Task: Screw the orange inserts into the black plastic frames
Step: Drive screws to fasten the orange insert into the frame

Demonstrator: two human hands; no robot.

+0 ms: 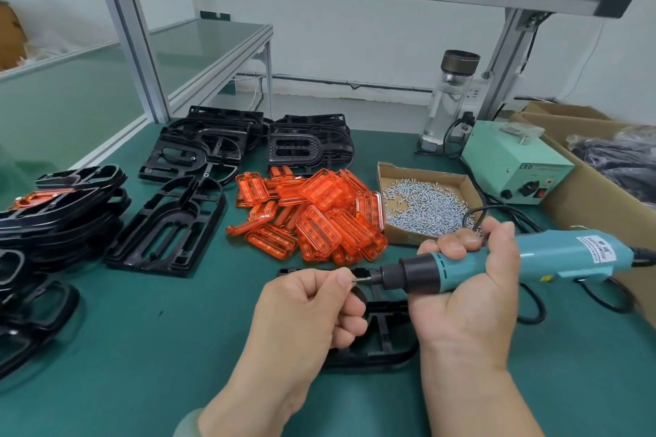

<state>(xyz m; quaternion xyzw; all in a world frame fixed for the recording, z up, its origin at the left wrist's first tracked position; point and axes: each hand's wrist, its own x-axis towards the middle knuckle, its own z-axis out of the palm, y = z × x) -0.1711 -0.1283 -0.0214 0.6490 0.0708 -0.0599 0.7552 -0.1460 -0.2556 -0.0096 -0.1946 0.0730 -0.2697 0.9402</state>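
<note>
**Head view, bench read as a clock face, 12 away from the person.**

- Right hand (472, 280), at 4: fingers wrapped round the electric screwdriver (553, 255), which lies nearly level and points toward 9. Judged: raised to be loaded, not to drive.
- Left hand (309, 309), at 6: thumb and forefinger pinched at the tip of the bit (362, 279), the other fingers curled under. Probably seating a screw, but none is large enough to make out.
- Black frame (385, 341), flat on the mat beneath both hands. No orange is visible in its exposed parts. It lies close in, likely as the piece in work.
- Orange inserts (316, 213), a loose heap at centre, just beyond the hands for easy picking.
- Screw tray (387, 172), at 2, touching the heap's right side and near the driver hand.
- Empty frames (170, 223), at 10, with further stacks (309, 145) at 12.
- Stack at 9 (71, 209): its top frame holds an orange insert, so these are probably finished pieces.
- Power unit (514, 163), at 2.
</note>
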